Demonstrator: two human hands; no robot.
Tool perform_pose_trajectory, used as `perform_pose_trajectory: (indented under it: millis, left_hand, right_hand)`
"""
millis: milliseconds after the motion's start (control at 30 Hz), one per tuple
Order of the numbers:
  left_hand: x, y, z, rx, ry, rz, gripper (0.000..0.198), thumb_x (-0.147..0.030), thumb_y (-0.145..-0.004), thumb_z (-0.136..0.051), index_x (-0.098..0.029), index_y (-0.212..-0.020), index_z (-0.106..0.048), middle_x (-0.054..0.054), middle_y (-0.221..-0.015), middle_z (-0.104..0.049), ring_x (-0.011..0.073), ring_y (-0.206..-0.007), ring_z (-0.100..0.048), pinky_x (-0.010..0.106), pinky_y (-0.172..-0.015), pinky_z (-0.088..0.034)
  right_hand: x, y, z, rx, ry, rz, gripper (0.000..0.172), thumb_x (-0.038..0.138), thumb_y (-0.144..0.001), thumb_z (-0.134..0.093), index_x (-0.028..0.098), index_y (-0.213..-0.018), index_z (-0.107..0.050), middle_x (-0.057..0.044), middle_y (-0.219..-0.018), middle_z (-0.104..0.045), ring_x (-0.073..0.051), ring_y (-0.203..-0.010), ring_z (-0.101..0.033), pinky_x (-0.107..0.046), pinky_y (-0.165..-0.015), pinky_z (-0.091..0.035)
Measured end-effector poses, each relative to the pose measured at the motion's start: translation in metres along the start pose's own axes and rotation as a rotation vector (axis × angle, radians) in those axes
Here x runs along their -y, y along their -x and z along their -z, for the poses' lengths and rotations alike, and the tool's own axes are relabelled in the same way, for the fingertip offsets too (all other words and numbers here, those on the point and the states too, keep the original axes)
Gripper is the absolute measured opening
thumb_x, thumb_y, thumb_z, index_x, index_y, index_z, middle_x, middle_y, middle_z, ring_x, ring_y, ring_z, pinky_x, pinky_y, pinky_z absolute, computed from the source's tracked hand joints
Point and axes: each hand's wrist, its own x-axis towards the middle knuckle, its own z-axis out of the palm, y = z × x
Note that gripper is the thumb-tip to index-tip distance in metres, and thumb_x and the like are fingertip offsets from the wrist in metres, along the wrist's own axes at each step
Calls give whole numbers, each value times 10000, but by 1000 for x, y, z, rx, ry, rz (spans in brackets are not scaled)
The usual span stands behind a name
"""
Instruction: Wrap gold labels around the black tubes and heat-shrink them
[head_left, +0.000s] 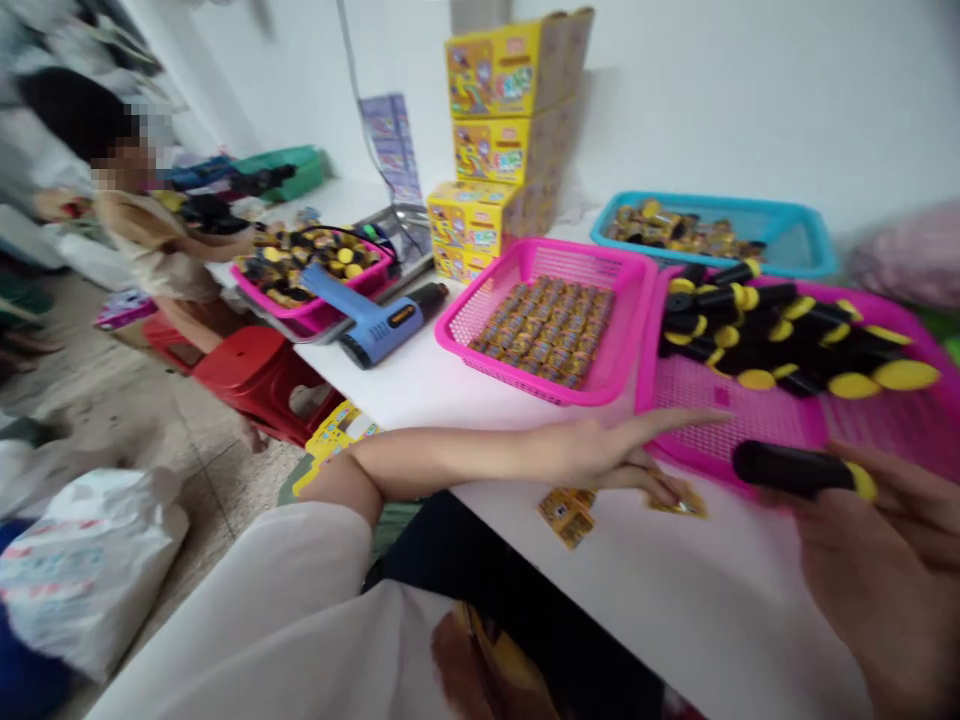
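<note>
Black tube (787,470), yellow at one end, in the right hand (877,555), grip closed round it, near the pink basket (679,385) of similar tubes (772,295). Probably light, stiff, rather slippery; best taken round mid-barrel. Left hand (596,455) with fingertips (670,490) at a flat gold wrapper (691,500) on the white bench (622,580); cannot tell whether pinching or only touching.

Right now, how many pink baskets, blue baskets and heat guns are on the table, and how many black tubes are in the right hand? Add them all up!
Pink baskets: 3
Blue basket: 1
Heat gun: 1
Black tube in the right hand: 1
Total: 6
</note>
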Motion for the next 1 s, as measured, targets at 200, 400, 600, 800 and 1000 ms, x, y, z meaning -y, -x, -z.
perform_pose_trajectory:
  millis: [200, 400, 600, 800, 1000]
  left_hand:
    - [14, 12, 2, -188, 73, -195, 866, -254, -975, -704, -213, -1644, -155, 26, -847, -770, 207, -810, -802, 323, -801, -655]
    - [16, 13, 8, -170, 18, -287, 791, -323, -986, -690, -303, -1611, -206, 38, -962, -788, 212, -831, -808, 342, -788, -680]
    - [13, 12, 10, -167, -35, -307, 812, -429, -964, -737, -299, -1602, -252, 38, -951, -797, 251, -923, -814, 427, -899, -680]
    - [4, 13, 9, -207, 37, -291, 1006, -346, -864, -860, -290, -1604, -181, 38, -949, -779, 232, -796, -816, 302, -701, -669]
    - [3, 15, 6, -258, -100, -360, 932, -265, -832, -861, -271, -1568, -289, 56, -1039, -788, 219, -956, -811, 280, -810, -654]
  right_hand:
    - [16, 4, -12, 335, -199, 55, 294, 442, -827, -865, 339, -1096, -807, -42, -851, -805, -164, -624, -748, -267, -560, -624]
    - [19, 9, -15, 394, -222, 100, 278, 398, -905, -800, 289, -1158, -760, -12, -920, -806, -139, -673, -755, -261, -605, -651]
    - [21, 4, -12, 509, -128, 212, 305, 235, -851, -838, 294, -1142, -770, -8, -936, -806, -137, -805, -775, -256, -756, -673]
    - [15, 6, -18, 528, -151, 233, 329, 217, -849, -833, 295, -1156, -742, -11, -1003, -784, -140, -901, -778, -273, -844, -678]
    - [11, 15, -29, 485, -8, 278, 278, 351, -828, -861, 246, -1057, -744, -50, -1047, -751, -160, -896, -743, -316, -794, -678]
